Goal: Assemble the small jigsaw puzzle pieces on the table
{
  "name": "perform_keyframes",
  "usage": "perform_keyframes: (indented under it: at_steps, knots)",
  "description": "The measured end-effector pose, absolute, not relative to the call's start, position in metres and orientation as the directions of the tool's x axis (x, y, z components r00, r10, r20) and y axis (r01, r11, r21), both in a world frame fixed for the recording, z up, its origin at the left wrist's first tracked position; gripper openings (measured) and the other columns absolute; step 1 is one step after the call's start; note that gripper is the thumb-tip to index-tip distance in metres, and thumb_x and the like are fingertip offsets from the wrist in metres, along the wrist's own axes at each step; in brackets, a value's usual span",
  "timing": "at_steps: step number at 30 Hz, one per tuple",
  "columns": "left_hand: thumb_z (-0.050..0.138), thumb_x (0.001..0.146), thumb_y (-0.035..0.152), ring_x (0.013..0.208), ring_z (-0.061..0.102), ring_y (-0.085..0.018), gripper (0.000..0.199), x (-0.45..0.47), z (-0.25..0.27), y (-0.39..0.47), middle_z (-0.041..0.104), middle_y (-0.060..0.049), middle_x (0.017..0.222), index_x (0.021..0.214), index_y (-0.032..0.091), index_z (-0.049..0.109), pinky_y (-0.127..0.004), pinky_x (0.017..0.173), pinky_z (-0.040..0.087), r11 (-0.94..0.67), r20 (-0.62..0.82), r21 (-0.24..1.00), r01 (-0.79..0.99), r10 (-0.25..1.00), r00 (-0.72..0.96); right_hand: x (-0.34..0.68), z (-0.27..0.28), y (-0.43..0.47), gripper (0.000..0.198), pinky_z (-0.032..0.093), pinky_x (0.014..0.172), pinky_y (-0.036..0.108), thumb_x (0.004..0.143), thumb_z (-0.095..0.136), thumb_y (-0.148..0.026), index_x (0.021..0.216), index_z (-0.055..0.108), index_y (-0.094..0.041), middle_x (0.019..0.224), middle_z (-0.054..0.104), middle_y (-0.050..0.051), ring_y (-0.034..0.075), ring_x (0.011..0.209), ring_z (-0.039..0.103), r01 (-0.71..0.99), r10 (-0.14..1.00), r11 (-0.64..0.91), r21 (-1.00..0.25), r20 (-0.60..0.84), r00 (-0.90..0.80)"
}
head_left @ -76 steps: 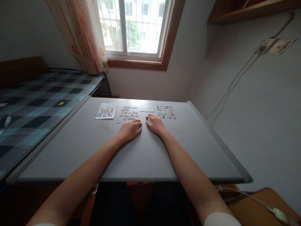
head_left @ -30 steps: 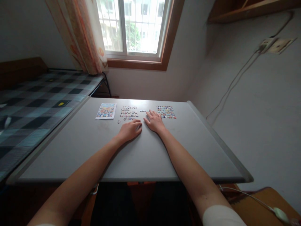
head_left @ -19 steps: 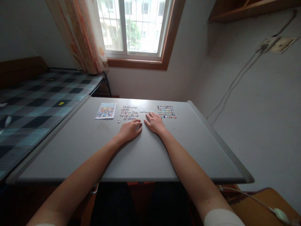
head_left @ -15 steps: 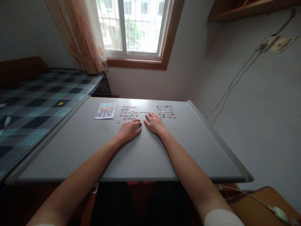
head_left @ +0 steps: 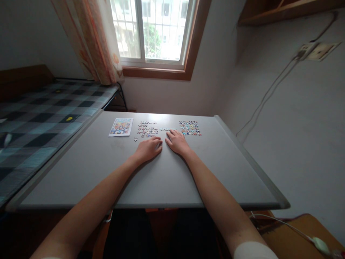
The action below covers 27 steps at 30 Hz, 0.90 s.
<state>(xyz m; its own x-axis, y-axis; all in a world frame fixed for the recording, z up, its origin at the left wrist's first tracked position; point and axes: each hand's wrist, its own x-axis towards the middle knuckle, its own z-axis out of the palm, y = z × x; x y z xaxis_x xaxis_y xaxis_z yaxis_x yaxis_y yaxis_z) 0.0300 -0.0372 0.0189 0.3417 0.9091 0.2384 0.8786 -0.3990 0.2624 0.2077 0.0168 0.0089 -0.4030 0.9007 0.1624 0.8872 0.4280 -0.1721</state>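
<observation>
My left hand [head_left: 149, 148] rests on the table with its fingers loosely bent and the thumb apart, holding nothing that I can see. Just beyond it lies a group of loose jigsaw pieces [head_left: 148, 131], with a single jigsaw piece [head_left: 136, 139] off to the left. My right hand [head_left: 177, 141] lies on the tabletop with fingers stretched forward, its fingertips just below a pale blue strip of joined jigsaw pieces [head_left: 165, 129]. Whether they touch the strip I cannot tell. Right of the strip is a second group of jigsaw pieces [head_left: 189, 127], set in rows.
A colourful picture sheet [head_left: 120, 127] lies left of the pieces on the grey table [head_left: 88, 169]. Left of the table stands a bed with a checked cover [head_left: 88, 104]. Cables [head_left: 262, 102] run down the right wall from a socket [head_left: 319, 51].
My right hand has drawn back very slightly from the blue strip. My left hand and the pieces look the same.
</observation>
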Motion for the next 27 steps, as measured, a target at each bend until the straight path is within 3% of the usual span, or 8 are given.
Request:
perform_keyframes:
  at_steps: [7, 27]
  knots:
    - [0.045, 0.086, 0.039, 0.100, 0.062, -0.018, 0.034, 0.0296, 0.0179, -0.0364, 0.058, 0.002, 0.126, 0.113, 0.029, 0.063, -0.028, 0.087, 0.048, -0.398, 0.242, 0.259, 0.880, 0.909, 0.339, 0.2085, 0.0101, 0.0155, 0.047, 0.027, 0.105, 0.040, 0.092, 0.037, -0.043, 0.131, 0.049, -0.018, 0.139, 0.043, 0.012, 0.027, 0.127, 0.036, 0.881, 0.893, 0.439, -0.178, 0.200, -0.404]
    - [0.045, 0.086, 0.040, 0.099, 0.062, -0.018, 0.034, 0.0304, 0.0196, -0.0372, 0.057, 0.002, 0.127, 0.113, 0.029, 0.064, -0.028, 0.086, 0.048, -0.386, 0.232, 0.251, 0.888, 0.914, 0.332, 0.2081, 0.0094, 0.0142, 0.047, 0.026, 0.105, 0.040, 0.092, 0.037, -0.043, 0.131, 0.049, -0.019, 0.139, 0.042, 0.012, 0.026, 0.127, 0.034, 0.884, 0.894, 0.434, -0.174, 0.204, -0.399]
